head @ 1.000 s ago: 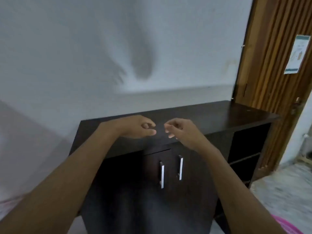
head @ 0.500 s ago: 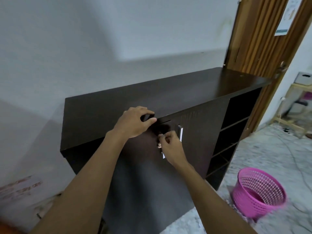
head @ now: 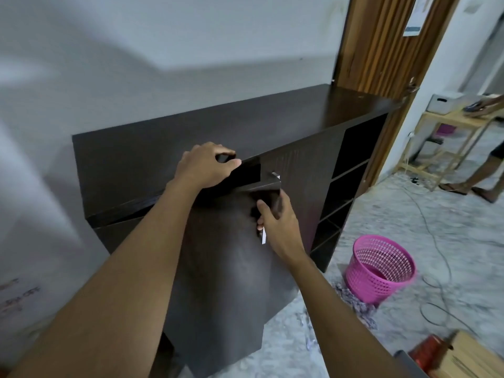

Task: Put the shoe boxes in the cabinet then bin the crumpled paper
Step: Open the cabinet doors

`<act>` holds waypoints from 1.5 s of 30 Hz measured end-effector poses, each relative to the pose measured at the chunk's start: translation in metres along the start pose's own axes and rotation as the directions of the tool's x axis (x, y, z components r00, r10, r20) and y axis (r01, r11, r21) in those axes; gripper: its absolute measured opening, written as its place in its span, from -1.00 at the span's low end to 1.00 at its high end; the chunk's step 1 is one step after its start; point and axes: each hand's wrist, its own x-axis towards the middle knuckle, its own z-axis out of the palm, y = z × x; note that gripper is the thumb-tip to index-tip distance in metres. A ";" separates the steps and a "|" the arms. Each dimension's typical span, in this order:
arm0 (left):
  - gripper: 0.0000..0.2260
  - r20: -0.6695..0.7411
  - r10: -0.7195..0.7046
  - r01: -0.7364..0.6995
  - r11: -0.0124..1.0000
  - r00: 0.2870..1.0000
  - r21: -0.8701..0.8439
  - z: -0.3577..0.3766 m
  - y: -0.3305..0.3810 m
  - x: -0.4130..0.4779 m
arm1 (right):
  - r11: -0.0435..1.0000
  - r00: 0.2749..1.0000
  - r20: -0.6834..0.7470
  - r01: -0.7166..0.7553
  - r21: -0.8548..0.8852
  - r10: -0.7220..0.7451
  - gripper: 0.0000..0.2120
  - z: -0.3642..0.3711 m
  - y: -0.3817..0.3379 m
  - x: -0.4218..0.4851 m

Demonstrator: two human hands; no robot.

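A dark brown cabinet (head: 272, 124) stands against the white wall. Its left door (head: 223, 282) is swung partly open toward me. My left hand (head: 206, 165) grips the front edge of the cabinet top, just above the door gap. My right hand (head: 275, 216) is wrapped around the silver handle of the left door. The right door (head: 302, 175) stays closed. A pink mesh bin (head: 380, 267) stands on the floor to the right of the cabinet. Bits of paper (head: 309, 342) lie on the floor near the door's lower corner. No shoe box inside the cabinet is visible.
Open shelves (head: 346, 184) fill the cabinet's right end. A cloth (head: 357, 304) lies by the bin and cables (head: 436, 241) run across the floor. Orange-brown boxes (head: 458, 356) sit at the bottom right. A person's legs (head: 480, 170) and a wooden rack (head: 447, 137) stand beyond the doorway.
My hands went from hovering over the cabinet top to gripping it. The right hand took the door handle and pulled the left door open. The view swung right, revealing bin and floor.
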 end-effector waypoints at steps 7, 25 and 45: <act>-0.54 0.003 -0.086 0.085 0.992 0.996 0.097 0.000 0.004 -0.009 | 0.996 0.996 -0.016 -0.085 0.022 0.085 -0.60 -0.042 -0.020 -0.060; -0.29 -0.009 -0.175 0.167 0.922 0.984 0.349 -0.042 -0.042 -0.113 | 0.885 0.596 0.789 -0.436 0.164 0.148 -0.59 -0.016 -0.068 -0.174; -0.43 0.074 -0.204 0.159 0.906 0.976 0.393 -0.044 -0.025 -0.091 | 0.995 0.963 0.252 -0.088 -0.037 0.095 -0.66 0.003 -0.054 -0.086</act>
